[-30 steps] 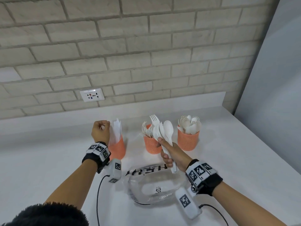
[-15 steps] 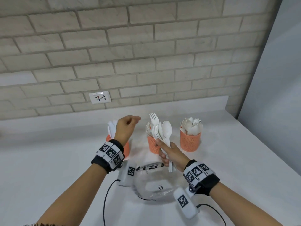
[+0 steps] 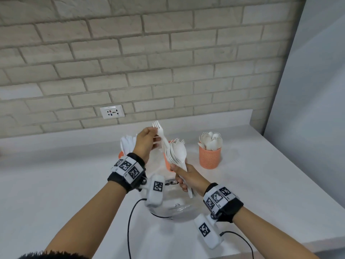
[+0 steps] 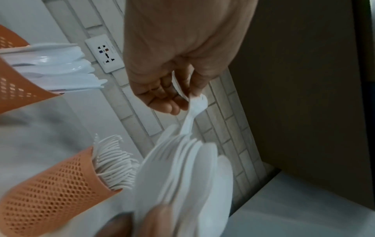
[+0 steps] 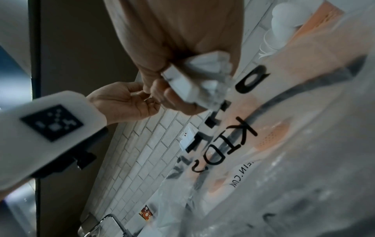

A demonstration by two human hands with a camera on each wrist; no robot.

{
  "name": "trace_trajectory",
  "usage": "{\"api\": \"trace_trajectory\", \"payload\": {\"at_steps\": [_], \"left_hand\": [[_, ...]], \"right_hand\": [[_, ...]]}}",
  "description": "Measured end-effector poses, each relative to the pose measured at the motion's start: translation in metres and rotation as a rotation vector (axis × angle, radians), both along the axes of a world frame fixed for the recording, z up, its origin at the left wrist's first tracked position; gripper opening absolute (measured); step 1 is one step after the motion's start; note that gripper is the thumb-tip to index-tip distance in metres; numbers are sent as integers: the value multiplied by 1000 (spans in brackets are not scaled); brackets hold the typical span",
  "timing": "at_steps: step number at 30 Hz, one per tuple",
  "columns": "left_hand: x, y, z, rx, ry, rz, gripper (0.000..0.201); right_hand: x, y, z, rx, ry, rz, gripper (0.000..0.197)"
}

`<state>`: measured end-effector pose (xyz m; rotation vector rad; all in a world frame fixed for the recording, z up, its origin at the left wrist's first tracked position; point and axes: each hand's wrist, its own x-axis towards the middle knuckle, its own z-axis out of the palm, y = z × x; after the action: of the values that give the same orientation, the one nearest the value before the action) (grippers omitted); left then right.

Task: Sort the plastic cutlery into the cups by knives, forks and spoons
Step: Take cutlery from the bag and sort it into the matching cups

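Note:
My right hand (image 3: 183,176) grips a bundle of white plastic spoons (image 3: 177,153) by the handles, upright over the counter; the handle ends (image 5: 201,77) show in the right wrist view. My left hand (image 3: 147,140) pinches a white fork (image 3: 161,132) that sticks up out of that bundle, seen as the fork (image 4: 192,112) in the left wrist view. Three orange mesh cups stand behind: the left cup (image 3: 121,155) holds knives (image 4: 56,64), the middle cup (image 4: 50,189) holds forks, the right cup (image 3: 210,157) holds spoons.
A clear plastic bag (image 3: 177,210) with black lettering lies on the white counter (image 3: 56,184) under my hands. Cables (image 3: 130,221) run from the wrist cameras. A brick wall with a socket (image 3: 112,111) is behind; a grey panel (image 3: 308,90) stands at the right.
My left hand moved right from the knife cup to the bundle and took hold of the fork. The head view came closer; the right hand kept its bundle.

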<state>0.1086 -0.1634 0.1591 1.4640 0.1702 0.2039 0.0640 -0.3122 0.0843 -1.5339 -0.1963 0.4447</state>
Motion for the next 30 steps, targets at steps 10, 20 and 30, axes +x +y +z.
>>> {"api": "trace_trajectory", "payload": {"at_steps": [10, 20, 30], "left_hand": [[4, 9, 21, -323, 26, 142, 24], [-34, -37, -36, 162, 259, -153, 20], [-43, -56, -49, 172, 179, -170, 17]], "right_hand": [[-3, -20, -6, 7, 29, -88, 20], [5, -20, -4, 149, 145, -179, 35], [0, -25, -7, 139, 95, -151, 39]]}}
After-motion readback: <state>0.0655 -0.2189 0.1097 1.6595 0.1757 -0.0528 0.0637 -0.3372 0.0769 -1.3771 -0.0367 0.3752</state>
